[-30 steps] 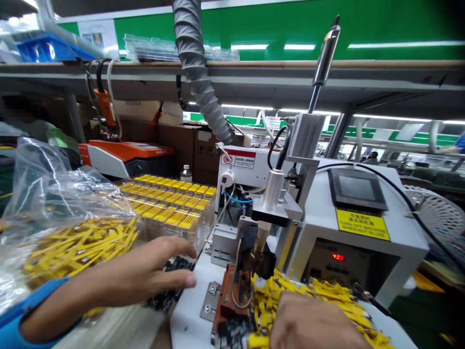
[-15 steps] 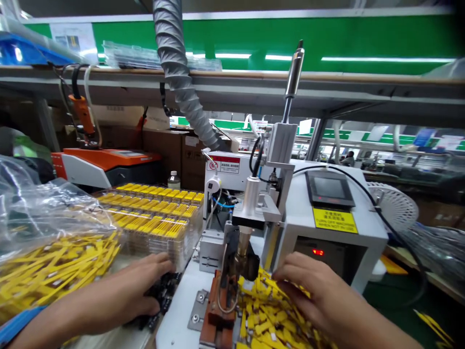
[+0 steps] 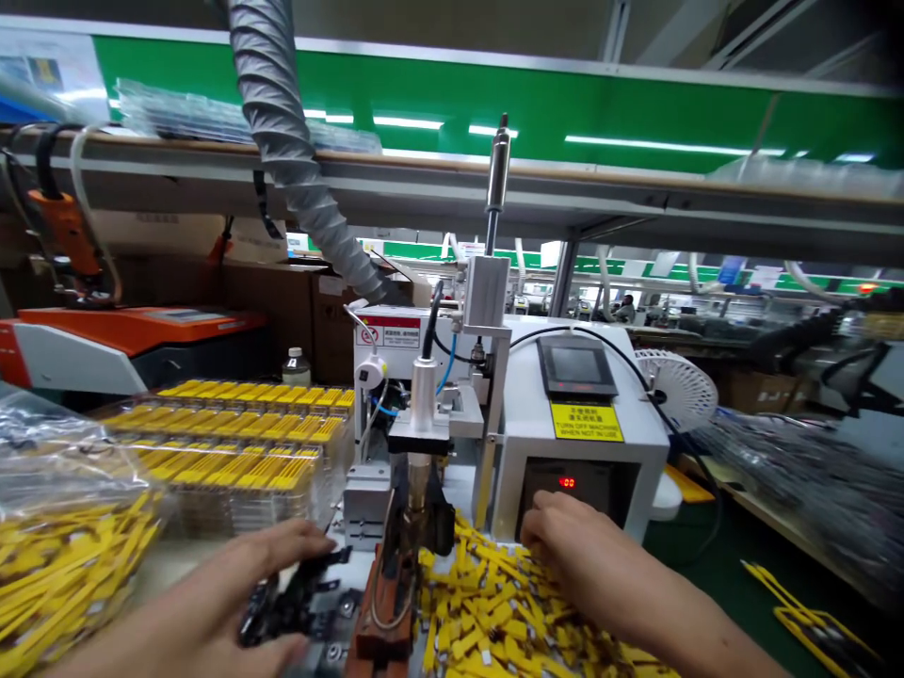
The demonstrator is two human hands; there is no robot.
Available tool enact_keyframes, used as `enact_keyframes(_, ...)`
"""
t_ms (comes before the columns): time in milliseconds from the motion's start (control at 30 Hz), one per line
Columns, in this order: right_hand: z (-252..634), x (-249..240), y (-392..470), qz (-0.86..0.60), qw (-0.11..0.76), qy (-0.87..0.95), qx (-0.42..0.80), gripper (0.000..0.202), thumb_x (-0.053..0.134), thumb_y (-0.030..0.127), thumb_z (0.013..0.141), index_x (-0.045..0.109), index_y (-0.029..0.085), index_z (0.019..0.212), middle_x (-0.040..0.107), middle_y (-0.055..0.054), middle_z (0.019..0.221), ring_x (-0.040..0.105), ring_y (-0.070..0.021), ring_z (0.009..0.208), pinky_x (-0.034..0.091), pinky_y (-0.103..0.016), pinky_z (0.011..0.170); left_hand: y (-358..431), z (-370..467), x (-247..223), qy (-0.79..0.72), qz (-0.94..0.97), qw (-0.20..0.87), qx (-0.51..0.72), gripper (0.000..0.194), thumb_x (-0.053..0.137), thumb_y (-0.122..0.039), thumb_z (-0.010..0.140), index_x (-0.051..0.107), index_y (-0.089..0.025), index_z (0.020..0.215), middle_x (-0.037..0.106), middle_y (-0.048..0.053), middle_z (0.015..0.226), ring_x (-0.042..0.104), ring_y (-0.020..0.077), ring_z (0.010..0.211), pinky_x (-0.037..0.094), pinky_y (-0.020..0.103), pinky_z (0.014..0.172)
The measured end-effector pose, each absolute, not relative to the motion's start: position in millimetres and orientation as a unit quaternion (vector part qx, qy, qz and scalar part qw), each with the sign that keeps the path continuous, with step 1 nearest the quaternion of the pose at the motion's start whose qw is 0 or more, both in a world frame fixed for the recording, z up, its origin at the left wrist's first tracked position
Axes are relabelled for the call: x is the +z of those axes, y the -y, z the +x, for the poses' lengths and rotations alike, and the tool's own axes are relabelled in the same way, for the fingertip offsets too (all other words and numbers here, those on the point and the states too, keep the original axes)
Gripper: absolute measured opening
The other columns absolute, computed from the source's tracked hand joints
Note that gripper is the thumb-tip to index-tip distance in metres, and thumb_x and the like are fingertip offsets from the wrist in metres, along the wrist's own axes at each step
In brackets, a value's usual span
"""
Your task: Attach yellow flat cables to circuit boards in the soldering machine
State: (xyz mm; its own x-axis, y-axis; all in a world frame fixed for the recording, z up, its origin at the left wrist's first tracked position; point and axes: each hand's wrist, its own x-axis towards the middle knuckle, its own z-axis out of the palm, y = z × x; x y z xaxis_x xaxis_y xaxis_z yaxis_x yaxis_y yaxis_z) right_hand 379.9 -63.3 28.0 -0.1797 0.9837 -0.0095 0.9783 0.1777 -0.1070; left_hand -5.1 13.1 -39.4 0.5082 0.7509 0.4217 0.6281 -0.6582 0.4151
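Note:
My left hand (image 3: pixel 233 593) is spread with thumb and fingers apart, over a heap of small black parts (image 3: pixel 297 598) left of the press. My right hand (image 3: pixel 572 546) hovers at the right edge of a pile of short yellow strips (image 3: pixel 487 603), its fingers curled together; what they hold, if anything, is hidden. Between the hands stands the machine's metal press head (image 3: pixel 422 405) above a reddish-brown fixture block (image 3: pixel 385 612). A clear bag (image 3: pixel 63 461) of long yellow strips (image 3: pixel 71 574) lies at the left.
Clear trays of yellow strips (image 3: pixel 240 424) stand behind my left hand. The white machine housing (image 3: pixel 565 348) with its screen is behind my right hand. An orange and grey device (image 3: pixel 141 339) is at back left. A grey hose (image 3: pixel 275 122) hangs above; a white fan (image 3: pixel 678 386) stands right.
The view has shifted, so the machine now sits further left. My right hand's fingers are more curled and further from the press head. The red display reads differently.

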Motion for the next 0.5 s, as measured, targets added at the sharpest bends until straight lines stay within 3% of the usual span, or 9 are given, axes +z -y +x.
enact_keyframes(100, 382.2, 29.6, 65.2, -0.654, 0.029, 0.756, 0.029, 0.025, 0.049, -0.006, 0.084, 0.063, 0.014, 0.081, 0.061, -0.008, 0.091, 0.056, -0.0212, 0.083, 0.034, -0.029, 0.067, -8.8, 24.5, -47.1, -0.380, 0.867, 0.144, 0.288, 0.075, 0.073, -0.035, 0.076, 0.044, -0.035, 0.146, 0.066, 0.004, 0.132, 0.065, 0.0310, 0.115, 0.053, 0.044, 0.097)
enact_keyframes(200, 383.2, 29.4, 69.0, -0.660, 0.028, 0.750, 0.026, 0.022, 0.050, -0.004, 0.085, 0.062, 0.014, 0.081, 0.060, -0.008, 0.091, 0.056, -0.0213, 0.082, 0.034, -0.030, 0.067, -5.0, 47.3, -47.8, -0.382, 0.857, 0.188, 0.291, 0.085, 0.070, -0.030, 0.076, 0.032, -0.034, 0.152, 0.066, 0.006, 0.132, 0.066, 0.0307, 0.113, 0.054, 0.044, 0.096)
enact_keyframes(333, 382.1, 25.6, 71.0, -0.648, 0.034, 0.760, 0.040, 0.023, 0.048, 0.000, 0.089, 0.060, 0.015, 0.077, 0.059, -0.008, 0.091, 0.055, -0.0210, 0.082, 0.034, -0.029, 0.066, 0.5, 60.7, -43.7, -0.354, 0.858, 0.218, 0.301, 0.086, 0.071, -0.032, 0.078, 0.029, -0.037, 0.153, 0.063, 0.002, 0.137, 0.064, 0.0310, 0.118, 0.050, 0.043, 0.102)
enact_keyframes(500, 379.4, 15.4, 69.8, -0.627, 0.041, 0.777, 0.043, 0.021, 0.050, 0.002, 0.089, 0.062, 0.015, 0.078, 0.058, -0.008, 0.093, 0.054, -0.0218, 0.083, 0.036, -0.031, 0.070, 6.2, 70.1, -45.9, -0.358, 0.848, 0.248, 0.303, 0.077, 0.070, -0.038, 0.081, 0.038, -0.031, 0.151, 0.055, 0.006, 0.145, 0.056, 0.0338, 0.128, 0.044, 0.043, 0.108)
